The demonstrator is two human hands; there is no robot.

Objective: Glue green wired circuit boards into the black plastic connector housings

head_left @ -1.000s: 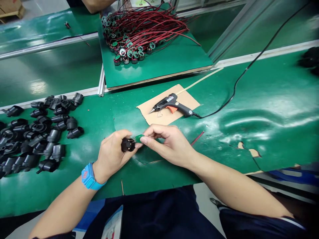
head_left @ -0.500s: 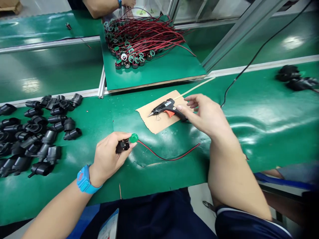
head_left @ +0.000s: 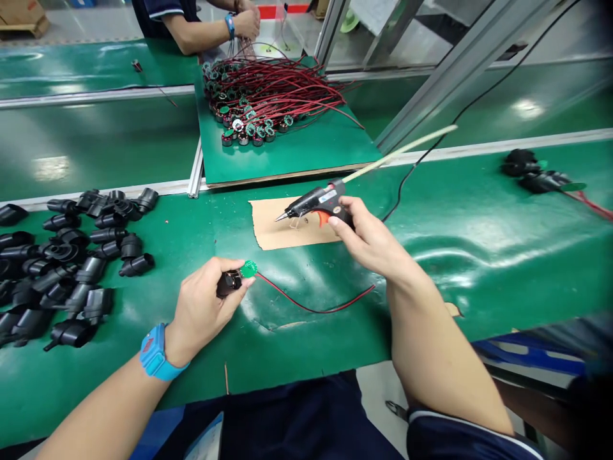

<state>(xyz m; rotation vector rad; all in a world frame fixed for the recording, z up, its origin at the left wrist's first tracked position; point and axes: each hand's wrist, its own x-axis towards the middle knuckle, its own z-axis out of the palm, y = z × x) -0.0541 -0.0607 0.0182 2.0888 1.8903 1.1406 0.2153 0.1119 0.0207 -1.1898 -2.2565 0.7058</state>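
My left hand [head_left: 204, 300] is closed around a black plastic housing [head_left: 228, 283]. At its right end sits a small round green circuit board [head_left: 249, 269], beside my fingertips. A red and black wire [head_left: 311, 310] trails from the board to the right over the table. My right hand [head_left: 368, 239] grips the handle of a black glue gun [head_left: 316, 201] with an orange trigger. A long pale glue stick [head_left: 402, 152] sticks out of its back. The gun's metal tip points left, over a piece of brown cardboard [head_left: 268, 233].
Several black plastic housings [head_left: 71, 268] lie heaped at the left. On a raised green board [head_left: 297, 160] at the back is a pile of red-wired parts [head_left: 278, 89]. Beyond it a co-worker's hands [head_left: 246, 22] are busy. A black cord [head_left: 412, 172] runs up to the right.
My right hand has closed on the glue gun's handle and raised it off the cardboard. My left hand still holds the housing with the circuit board.
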